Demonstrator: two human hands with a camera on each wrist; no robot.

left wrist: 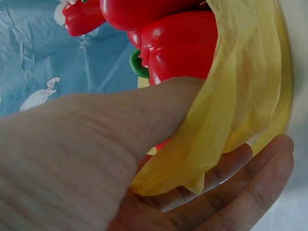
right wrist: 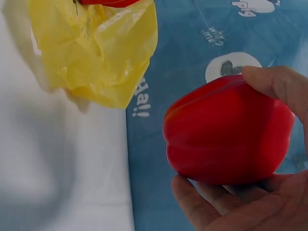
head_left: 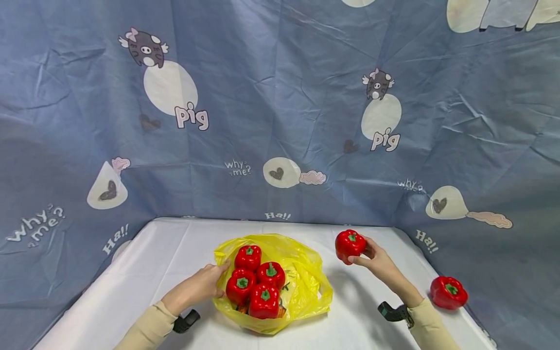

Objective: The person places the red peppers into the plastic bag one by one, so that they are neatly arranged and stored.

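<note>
A yellow plastic bag (head_left: 306, 272) lies on the table with its mouth open. Inside it sit several red bell peppers (head_left: 265, 302) with green stems. My left hand (head_left: 204, 284) grips the bag's left rim, the thumb on the inner side and the fingers behind the film, as the left wrist view shows. To the right of the bag, my right hand (head_left: 377, 261) holds another red bell pepper (right wrist: 226, 132) above the table. Its thumb lies on one side of that pepper and the fingers on the other.
One more red bell pepper (head_left: 448, 292) rests by the table's right edge, beside the right forearm. A white cloth covers the table (head_left: 175, 243). Behind it hangs a blue curtain (head_left: 280, 121) with pig prints. Each wrist wears a black band (head_left: 186, 321).
</note>
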